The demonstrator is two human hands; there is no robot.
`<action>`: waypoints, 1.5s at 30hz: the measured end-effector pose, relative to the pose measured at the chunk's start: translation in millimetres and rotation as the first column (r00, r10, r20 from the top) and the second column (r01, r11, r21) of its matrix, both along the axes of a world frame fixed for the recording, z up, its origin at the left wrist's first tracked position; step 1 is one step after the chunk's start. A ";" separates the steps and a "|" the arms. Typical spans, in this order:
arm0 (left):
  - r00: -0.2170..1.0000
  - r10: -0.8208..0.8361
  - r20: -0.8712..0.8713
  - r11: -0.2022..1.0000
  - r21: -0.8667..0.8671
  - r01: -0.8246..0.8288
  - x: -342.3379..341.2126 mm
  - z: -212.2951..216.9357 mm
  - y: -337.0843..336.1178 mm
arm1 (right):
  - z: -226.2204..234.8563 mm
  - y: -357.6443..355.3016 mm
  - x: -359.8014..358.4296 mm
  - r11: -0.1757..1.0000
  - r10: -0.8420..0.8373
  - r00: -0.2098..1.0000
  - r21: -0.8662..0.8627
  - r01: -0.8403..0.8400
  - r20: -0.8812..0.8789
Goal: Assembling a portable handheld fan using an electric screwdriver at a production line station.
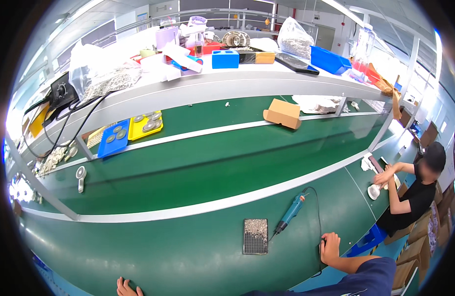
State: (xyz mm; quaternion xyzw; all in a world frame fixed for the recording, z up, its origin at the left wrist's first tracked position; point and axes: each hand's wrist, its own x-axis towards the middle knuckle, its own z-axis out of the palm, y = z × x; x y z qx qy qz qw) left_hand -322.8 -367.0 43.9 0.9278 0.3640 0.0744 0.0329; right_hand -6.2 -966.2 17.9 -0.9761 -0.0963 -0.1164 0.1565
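Note:
My left hand (pixel 128 287) lies at the front edge of the green bench, cut by the lower rim of the picture, its fingers apart and nothing seen in them. Further right, my right hand (pixel 330 248) rests at the bench edge with loosely bent fingers. Beside its fingertips runs a black cable (pixel 320 217); whether they touch it is hard to see. That cable leads to a teal and black electric screwdriver (pixel 290 214), lying with its bit toward a black grid tray (pixel 255 248). Small metal screws (pixel 256 229) fill the tray's far part.
A co-worker (pixel 410 192) at the right handles a white device (pixel 374 191). A white handheld fan (pixel 80 178) lies on the belt beyond a metal rail (pixel 188 212). Blue (pixel 104 148) and yellow (pixel 159 130) trays hold round parts. The shelf (pixel 227 81) above carries bags and bins.

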 end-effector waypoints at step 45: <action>0.786 0.517 0.339 0.852 -0.115 -0.510 237.9 29.4 367.6 | -35.3 -259.8 -69.8 0.701 -0.546 0.547 -0.012 0.714 0.635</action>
